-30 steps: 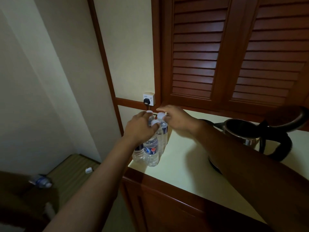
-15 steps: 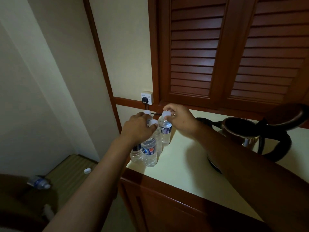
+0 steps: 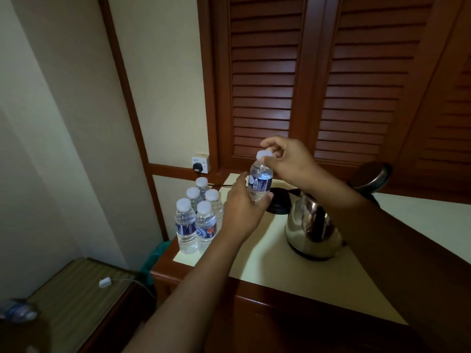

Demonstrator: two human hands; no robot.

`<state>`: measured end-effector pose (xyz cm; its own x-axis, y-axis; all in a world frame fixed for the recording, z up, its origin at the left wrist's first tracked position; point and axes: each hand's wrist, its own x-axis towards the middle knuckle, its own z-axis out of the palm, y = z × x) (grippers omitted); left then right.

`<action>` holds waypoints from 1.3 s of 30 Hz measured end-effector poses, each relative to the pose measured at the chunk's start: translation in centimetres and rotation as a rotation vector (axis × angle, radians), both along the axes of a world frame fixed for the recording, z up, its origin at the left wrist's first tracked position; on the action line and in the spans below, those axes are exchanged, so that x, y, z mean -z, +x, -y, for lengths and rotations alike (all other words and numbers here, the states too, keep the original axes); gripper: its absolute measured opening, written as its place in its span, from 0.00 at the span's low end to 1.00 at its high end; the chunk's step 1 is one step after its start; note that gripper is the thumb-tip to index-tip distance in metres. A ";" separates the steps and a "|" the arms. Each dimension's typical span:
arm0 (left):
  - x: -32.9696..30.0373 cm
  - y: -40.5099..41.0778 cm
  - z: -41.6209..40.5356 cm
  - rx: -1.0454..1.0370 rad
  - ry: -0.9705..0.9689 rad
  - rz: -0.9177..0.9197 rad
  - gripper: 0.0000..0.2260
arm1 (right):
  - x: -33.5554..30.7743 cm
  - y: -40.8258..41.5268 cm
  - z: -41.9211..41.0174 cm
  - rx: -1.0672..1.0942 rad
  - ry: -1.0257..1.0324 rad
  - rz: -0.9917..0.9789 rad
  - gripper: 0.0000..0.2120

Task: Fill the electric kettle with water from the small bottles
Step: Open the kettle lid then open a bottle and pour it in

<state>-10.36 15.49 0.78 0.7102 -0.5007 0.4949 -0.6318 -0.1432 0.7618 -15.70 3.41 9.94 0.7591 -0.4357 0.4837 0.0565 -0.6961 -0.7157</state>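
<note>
A small clear water bottle [image 3: 260, 182] with a blue label is lifted above the counter. My left hand [image 3: 242, 212] grips its lower body, and my right hand [image 3: 288, 161] pinches its white cap [image 3: 263, 155]. Several more capped small bottles [image 3: 197, 220] stand clustered at the counter's left end. The steel electric kettle [image 3: 313, 228] sits to the right of the held bottle, its lid [image 3: 372, 174] swung open at the back. My right forearm crosses in front of the kettle's handle side.
The cream counter [image 3: 267, 261] has a wooden edge and dark louvred doors [image 3: 331, 85] behind. A wall socket with a black plug [image 3: 200, 164] is behind the bottles. Lower left, a striped stool [image 3: 71, 296] bears a small white object [image 3: 105, 282] and a lying bottle [image 3: 17, 312].
My right hand has lifted one bottle out of the cluster and up. My left hand left the cluster and took hold of that bottle's body. The camera view shifted down and left.
</note>
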 end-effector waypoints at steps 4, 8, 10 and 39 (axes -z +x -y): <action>1.5 -1.8 0.8 0.057 -0.043 -0.127 0.22 | 0.6 -2.2 -0.5 -0.014 0.050 -0.043 0.13; 2.9 -2.7 1.1 0.014 -0.034 -0.109 0.17 | 1.2 -3.8 -0.2 0.045 -0.128 -0.185 0.09; 3.2 -3.0 1.4 -0.034 -0.033 -0.111 0.17 | 1.4 -4.3 0.1 0.053 -0.185 -0.241 0.11; 2.0 -1.2 3.8 0.216 -0.025 -0.130 0.22 | 1.5 -3.6 4.6 0.019 -0.213 -0.251 0.20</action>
